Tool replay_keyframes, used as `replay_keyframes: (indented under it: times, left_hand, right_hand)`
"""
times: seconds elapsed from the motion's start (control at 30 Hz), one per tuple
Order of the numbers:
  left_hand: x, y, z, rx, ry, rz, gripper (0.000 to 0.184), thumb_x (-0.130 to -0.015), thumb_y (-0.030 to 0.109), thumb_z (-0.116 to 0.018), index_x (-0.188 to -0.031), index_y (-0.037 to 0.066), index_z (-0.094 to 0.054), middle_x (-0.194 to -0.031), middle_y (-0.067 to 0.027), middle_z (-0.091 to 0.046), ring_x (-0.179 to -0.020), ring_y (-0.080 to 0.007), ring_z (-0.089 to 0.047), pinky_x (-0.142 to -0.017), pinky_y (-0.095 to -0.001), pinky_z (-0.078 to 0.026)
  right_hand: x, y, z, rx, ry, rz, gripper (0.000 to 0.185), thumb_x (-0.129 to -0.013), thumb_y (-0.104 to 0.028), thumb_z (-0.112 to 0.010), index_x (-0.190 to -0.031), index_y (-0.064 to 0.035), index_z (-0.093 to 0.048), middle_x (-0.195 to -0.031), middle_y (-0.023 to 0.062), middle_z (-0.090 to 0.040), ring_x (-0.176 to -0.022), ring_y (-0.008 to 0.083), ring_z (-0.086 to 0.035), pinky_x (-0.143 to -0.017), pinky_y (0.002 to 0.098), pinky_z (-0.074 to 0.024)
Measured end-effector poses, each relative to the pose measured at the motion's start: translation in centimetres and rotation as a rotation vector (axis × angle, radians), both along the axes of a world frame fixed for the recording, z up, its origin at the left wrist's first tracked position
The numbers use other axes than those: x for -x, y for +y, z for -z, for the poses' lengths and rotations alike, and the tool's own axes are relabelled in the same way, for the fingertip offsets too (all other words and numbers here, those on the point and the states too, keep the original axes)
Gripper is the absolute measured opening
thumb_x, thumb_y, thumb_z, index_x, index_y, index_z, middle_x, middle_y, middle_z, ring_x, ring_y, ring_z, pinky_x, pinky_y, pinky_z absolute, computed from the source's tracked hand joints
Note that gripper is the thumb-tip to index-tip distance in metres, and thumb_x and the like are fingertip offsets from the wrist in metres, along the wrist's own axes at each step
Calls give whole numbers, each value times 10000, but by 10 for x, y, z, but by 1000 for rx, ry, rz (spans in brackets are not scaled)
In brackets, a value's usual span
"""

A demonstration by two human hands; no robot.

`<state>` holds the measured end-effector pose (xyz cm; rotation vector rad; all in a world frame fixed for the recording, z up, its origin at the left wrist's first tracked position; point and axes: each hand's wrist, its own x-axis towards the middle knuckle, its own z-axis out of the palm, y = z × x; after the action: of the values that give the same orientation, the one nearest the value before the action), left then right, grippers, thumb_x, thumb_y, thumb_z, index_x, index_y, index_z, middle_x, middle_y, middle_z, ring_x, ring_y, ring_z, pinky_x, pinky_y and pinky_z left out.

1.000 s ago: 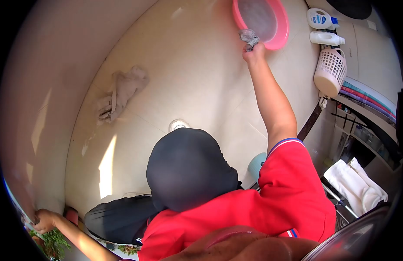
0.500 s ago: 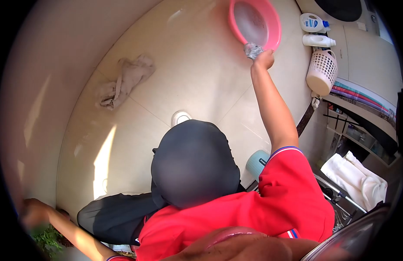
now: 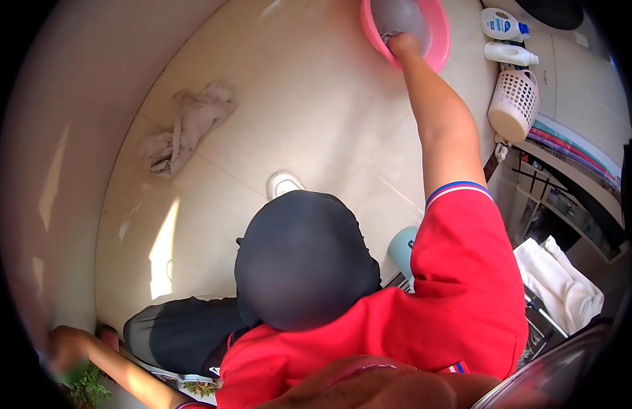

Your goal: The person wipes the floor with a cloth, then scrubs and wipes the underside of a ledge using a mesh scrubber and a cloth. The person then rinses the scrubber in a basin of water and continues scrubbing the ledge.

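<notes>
At the top of the head view, my right hand [image 3: 406,46] reaches over the near rim of a pink basin [image 3: 437,42], its fingers closed on a grey cloth [image 3: 389,35]. Only a small part of that cloth shows beside the fingers. Cloudy water [image 3: 401,15] appears to fill the basin, whose far side is cut off by the frame. My left hand [image 3: 67,346] is at the dark lower left edge, close to a wall and above a green plant [image 3: 87,387]. Its fingers are blurred and dark, so what they do is hidden.
A crumpled, dirty pale cloth [image 3: 186,129] lies on the tiled floor at left. Detergent bottles [image 3: 501,25] and a perforated basket [image 3: 515,105] line the right side. A blue-green container [image 3: 402,249] stands by my leg; a white towel [image 3: 560,279] hangs on a rack.
My right hand has moved forward over the rim and lowered the grey cloth into the basin. My left hand stays near the wall; the camera view has shifted slightly.
</notes>
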<state>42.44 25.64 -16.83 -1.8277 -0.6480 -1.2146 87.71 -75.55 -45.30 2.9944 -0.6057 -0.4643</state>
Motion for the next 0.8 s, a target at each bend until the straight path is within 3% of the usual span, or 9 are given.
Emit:
replay_keyframes:
  times: [0.1,0.17,0.23,0.33,0.43,0.53,0.63,0.67,0.8]
  left_hand:
    - [-5,7,1,18,10,-25,485,-764,270,-699,-1087,-41,-516,-1036,-248,-573,-911,-417,-616,-721,-515,-534]
    - [-9,9,-1,22,16,-34,488,-765,265,-693,-1092,-46,-507,-1042,-257,-567,-914,-423,-613,-722,-518,-531]
    - [-6,9,-1,31,19,-54,492,-766,261,-687,-1097,-51,-498,-1049,-265,-560,-917,-429,-610,-724,-522,-529]
    - [-5,13,0,44,30,-87,498,-768,254,-678,-1105,-58,-484,-1059,-278,-549,-922,-437,-605,-726,-528,-526]
    - [-1,13,2,56,23,-114,504,-770,247,-669,-1112,-65,-471,-1069,-291,-539,-928,-445,-600,-729,-533,-523]
    - [6,11,1,46,15,-152,510,-772,240,-660,-1120,-72,-457,-1079,-304,-528,-933,-454,-595,-731,-539,-520]
    - [18,17,-1,42,-2,-198,515,-774,233,-651,-1127,-79,-443,-1089,-316,-518,-938,-462,-591,-733,-545,-516]
    - [22,20,-2,42,-10,-213,517,-775,231,-648,-1130,-82,-439,-1093,-321,-515,-940,-465,-589,-734,-546,-515]
    - [19,-14,-11,108,53,-233,538,-757,215,-646,-1138,-86,-414,-1103,-334,-496,-947,-480,-577,-742,-558,-508]
  right_hand:
    - [-15,-5,6,0,264,36,369,-829,-321,-609,-1075,-83,-744,-1067,196,-719,-1032,355,-681,-890,416,-525]
    - [-12,10,-22,-32,100,117,364,-828,-330,-599,-1042,-77,-749,-1034,197,-725,-992,366,-689,-849,419,-532]
    - [-2,38,-76,-90,-407,231,384,-823,-341,-586,-991,-40,-754,-984,214,-728,-953,388,-693,-821,432,-528]
    - [-4,17,-83,-21,-509,110,370,-831,-300,-573,-1002,-21,-745,-998,212,-727,-958,394,-691,-846,451,-521]
    - [-8,1,-79,-153,-365,192,343,-817,-303,-601,-934,-15,-744,-873,207,-722,-837,398,-695,-768,440,-516]
    - [2,-8,-40,-666,-194,236,270,-831,-318,-645,-843,-58,-714,-742,155,-686,-698,300,-655,-697,397,-493]
    - [12,38,-52,-471,-30,-9,243,-818,-284,-678,-840,-42,-688,-719,130,-658,-667,240,-616,-676,359,-475]
    - [15,27,-26,-496,-142,-131,280,-845,-318,-630,-926,-60,-699,-835,147,-700,-779,280,-666,-733,383,-492]
    - [10,43,-32,-277,11,-14,366,-835,-323,-508,-1015,-73,-706,-1037,184,-713,-1035,384,-648,-905,446,-480]
